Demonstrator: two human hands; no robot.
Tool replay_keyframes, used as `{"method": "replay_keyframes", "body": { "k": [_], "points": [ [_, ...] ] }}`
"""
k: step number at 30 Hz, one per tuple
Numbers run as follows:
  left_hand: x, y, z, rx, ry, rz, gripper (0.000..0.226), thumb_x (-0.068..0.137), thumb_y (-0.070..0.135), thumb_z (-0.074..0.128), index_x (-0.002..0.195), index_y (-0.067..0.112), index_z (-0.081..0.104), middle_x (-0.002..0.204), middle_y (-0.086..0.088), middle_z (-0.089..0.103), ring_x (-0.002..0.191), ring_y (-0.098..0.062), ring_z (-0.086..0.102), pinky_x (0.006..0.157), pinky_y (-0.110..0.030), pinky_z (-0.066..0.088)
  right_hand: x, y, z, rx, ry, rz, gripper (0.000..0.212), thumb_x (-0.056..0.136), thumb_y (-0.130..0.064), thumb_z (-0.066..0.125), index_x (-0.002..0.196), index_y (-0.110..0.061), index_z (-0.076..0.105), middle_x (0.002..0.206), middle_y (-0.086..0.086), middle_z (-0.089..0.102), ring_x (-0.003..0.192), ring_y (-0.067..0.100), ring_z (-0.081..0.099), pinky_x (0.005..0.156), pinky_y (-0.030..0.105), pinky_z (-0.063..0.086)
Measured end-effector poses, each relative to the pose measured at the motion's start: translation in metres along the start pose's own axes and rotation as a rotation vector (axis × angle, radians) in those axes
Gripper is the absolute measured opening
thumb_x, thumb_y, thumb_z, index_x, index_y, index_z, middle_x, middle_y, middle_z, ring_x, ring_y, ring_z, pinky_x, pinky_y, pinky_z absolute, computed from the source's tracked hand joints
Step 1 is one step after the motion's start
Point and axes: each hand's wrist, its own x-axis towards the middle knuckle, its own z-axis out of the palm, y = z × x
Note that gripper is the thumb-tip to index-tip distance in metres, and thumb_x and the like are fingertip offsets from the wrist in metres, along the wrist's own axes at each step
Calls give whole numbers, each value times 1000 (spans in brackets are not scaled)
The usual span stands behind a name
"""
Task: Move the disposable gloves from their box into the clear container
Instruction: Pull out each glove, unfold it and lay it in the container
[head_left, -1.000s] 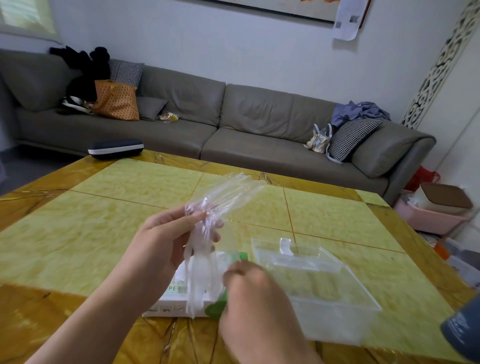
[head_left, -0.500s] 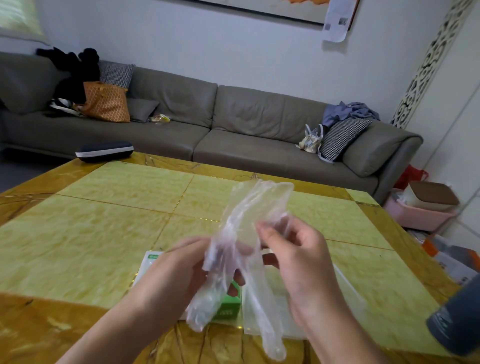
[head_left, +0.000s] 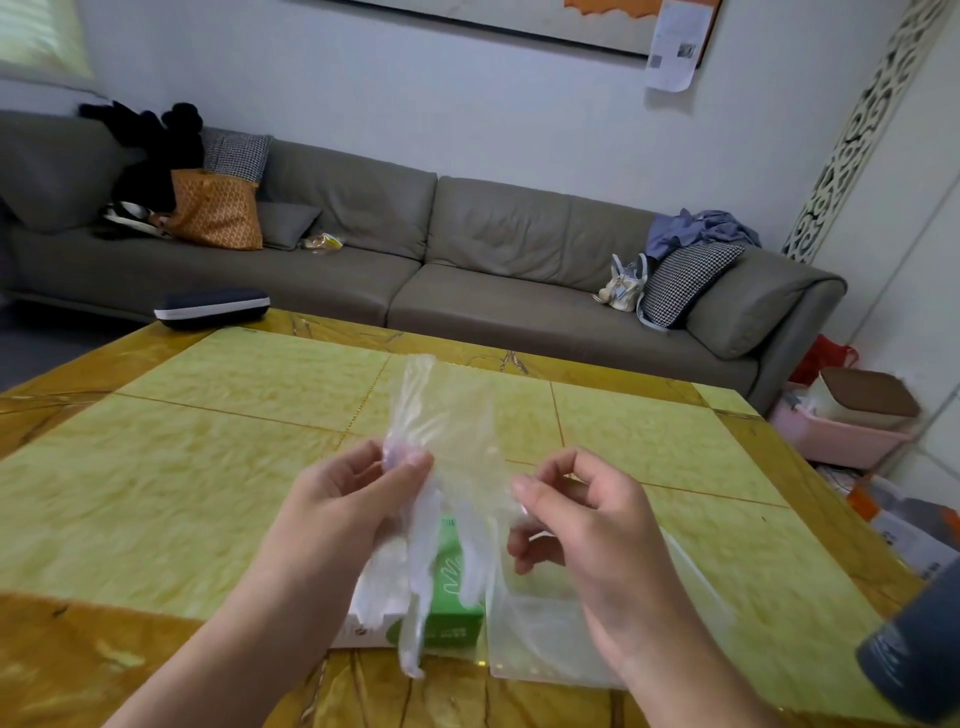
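Glove (head_left: 447, 467) spread between our 2 grips: left hand (head_left: 358, 499) pinches, right hand (head_left: 587, 525) pinches; lower it flat into the clear container (head_left: 540, 634) beside the box (head_left: 447, 613).

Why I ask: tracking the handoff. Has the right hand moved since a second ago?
Yes. The right hand has shifted right, off the green box, and now sits above the clear container, pinching the glove.

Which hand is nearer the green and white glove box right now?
Left. The left hand holds the glove directly above the glove box. The right hand pinches the glove's other edge off to the box's right, over the clear container.
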Motion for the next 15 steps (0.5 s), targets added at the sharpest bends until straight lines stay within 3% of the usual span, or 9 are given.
{"method": "replay_keyframes", "body": {
  "k": [3, 5, 6, 8, 9, 11, 15],
  "points": [
    [3, 3, -7, 57, 50, 52, 14, 90, 21, 72, 97, 11, 77, 96, -9, 79, 86, -22, 76, 63, -17, 57, 1, 1, -5, -21, 9, -2, 16, 99, -10, 68, 88, 0, 60, 69, 17, 63, 63, 30, 66, 57, 37, 55],
    [4, 3, -9, 88, 29, 56, 8, 88, 19, 74, 91, 13, 78, 94, -11, 78, 82, -26, 75, 67, -24, 60, 2, -1, -6, -70, -43, -12, 30, 100, -34, 69, 94, -4, 66, 84, 14, 71, 79, 25, 72, 73, 35, 59],
    [3, 2, -8, 100, 2, 54, 6, 86, 19, 75, 89, 14, 79, 93, -13, 78, 80, -27, 74, 71, -29, 61, 2, -3, -6, -125, -90, -17, 39, 94, -48, 69, 98, -10, 70, 92, 7, 74, 88, 19, 73, 82, 30, 57],
    [1, 0, -5, 109, -82, 57, 9, 83, 16, 79, 91, 15, 79, 96, -16, 77, 85, -31, 74, 79, -37, 62, 0, -4, -3, -223, -168, -19, 45, 84, -62, 73, 104, -22, 73, 101, -7, 75, 98, 6, 71, 84, 14, 51],
    [-1, -2, -4, 120, -121, 58, 12, 81, 14, 81, 94, 15, 79, 97, -16, 77, 89, -33, 74, 83, -40, 62, 0, -4, -2, -248, -189, -27, 41, 85, -60, 77, 103, -23, 74, 102, -7, 76, 98, 5, 71, 85, 13, 50],
    [-3, -3, -1, 169, -157, 61, 19, 79, 9, 83, 96, 17, 79, 97, -14, 78, 92, -32, 74, 81, -36, 62, 0, -2, 2, -246, -151, -77, 20, 92, -37, 80, 94, -17, 76, 93, 0, 78, 90, 14, 73, 85, 24, 56],
    [-6, 2, -2, 284, -249, 40, 34, 78, 4, 85, 100, 29, 79, 103, -7, 78, 101, -23, 74, 93, -34, 58, 4, -1, -1, -93, -28, -78, 8, 98, -4, 70, 90, -6, 73, 79, 13, 75, 65, 22, 68, 62, 32, 57]
  ]
}}
